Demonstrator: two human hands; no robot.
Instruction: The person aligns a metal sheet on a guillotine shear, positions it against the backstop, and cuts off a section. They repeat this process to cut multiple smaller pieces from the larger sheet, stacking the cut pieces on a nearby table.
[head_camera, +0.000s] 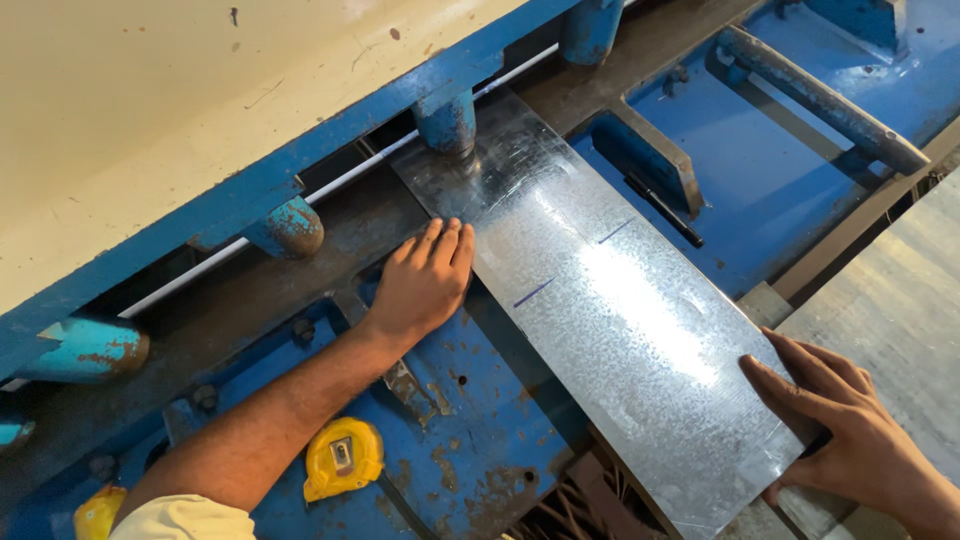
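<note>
Both hands lay flat and open, the left hand (425, 280) and right hand (850, 425) pressing the long shiny galvanised steel sheet (600, 300) on the blue machine surface (480, 420).

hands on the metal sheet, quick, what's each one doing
Left hand: open, flat, fingers against the left edge of the galvanized sheet.
Right hand: open, resting on the sheet's near right corner.
</note>
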